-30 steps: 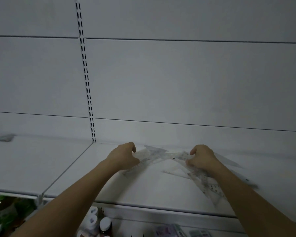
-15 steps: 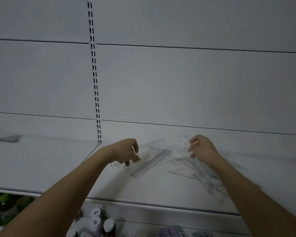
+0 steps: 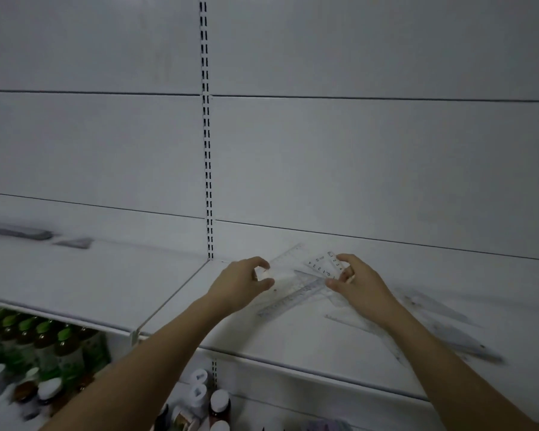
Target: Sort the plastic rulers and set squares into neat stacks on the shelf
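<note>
— Left hand (image 3: 241, 286)?
— Curled, thumb and fingertips pinching the near end of a clear plastic ruler (image 3: 285, 264); long flat strip, tilted up toward the back wall, far end raised off the shelf (image 3: 293, 334).

— Right hand (image 3: 360, 283)?
— Also curled, pinching a small clear set square (image 3: 324, 264); printed black numbers along its edges, held just above the pile and close beside the ruler in the other hand.

— Under the hands?
— A second clear ruler (image 3: 293, 298), flat on the smooth white metal shelf, slanting from lower left up toward the right hand. Fine scale marks along its edge.

— Further right?
— More see-through set squares (image 3: 442, 325), thin triangles lying loose and overlapping on the shelf beside the right forearm. Blurred; exact number impossible to tell.

— Elsewhere on the shelf?
— Far left, on the next shelf section, two flat grey shapes (image 3: 44, 236), too blurred to name.

— Backdrop?
— Plain white panels, split by a slotted upright strip (image 3: 207, 150) with paired dark slots.

— Below?
— Lower shelf with brown bottles (image 3: 44, 340), green caps, glossy; a few white-capped bottles (image 3: 220, 402) near the bottom edge.
</note>
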Available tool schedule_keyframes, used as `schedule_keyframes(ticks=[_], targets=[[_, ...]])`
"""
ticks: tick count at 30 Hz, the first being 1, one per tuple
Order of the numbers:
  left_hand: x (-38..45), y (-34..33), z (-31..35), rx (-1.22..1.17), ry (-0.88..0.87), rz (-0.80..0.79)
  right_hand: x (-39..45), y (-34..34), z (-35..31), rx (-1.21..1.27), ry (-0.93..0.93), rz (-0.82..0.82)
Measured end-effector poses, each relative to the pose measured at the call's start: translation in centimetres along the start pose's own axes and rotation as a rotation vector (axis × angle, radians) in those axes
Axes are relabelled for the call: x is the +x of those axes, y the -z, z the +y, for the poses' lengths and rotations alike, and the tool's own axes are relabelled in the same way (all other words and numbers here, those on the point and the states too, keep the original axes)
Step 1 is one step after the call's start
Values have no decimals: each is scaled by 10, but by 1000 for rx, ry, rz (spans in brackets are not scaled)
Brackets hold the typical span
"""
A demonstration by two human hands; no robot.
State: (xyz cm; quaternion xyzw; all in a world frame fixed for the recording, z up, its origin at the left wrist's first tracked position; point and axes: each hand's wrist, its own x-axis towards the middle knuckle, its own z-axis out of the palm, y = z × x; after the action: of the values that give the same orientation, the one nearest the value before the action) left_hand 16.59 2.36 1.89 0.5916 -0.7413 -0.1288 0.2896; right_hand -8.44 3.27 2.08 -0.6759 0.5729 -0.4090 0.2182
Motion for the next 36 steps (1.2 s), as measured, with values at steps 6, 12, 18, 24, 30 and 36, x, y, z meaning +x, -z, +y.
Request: schedule_keyframes(ticks=[6, 12, 18, 24, 30, 36], targets=[[-40, 18, -37, 58, 95, 126, -6, -47, -16, 58, 18, -59], [-62, 74, -89, 90, 132, 233, -10, -88, -78, -12, 103, -98], [-92, 137, -156, 103, 143, 288, -20, -145, -148, -137, 142, -123], [-132, 208, -249, 34, 189, 331, -37, -238, -219, -148, 111, -143], [-168, 289, -334, 42, 236, 364, -32, -336, -307, -171, 174, -179], [-178, 353, -401, 119, 268, 397, -13, -420, -367, -193, 224, -211]])
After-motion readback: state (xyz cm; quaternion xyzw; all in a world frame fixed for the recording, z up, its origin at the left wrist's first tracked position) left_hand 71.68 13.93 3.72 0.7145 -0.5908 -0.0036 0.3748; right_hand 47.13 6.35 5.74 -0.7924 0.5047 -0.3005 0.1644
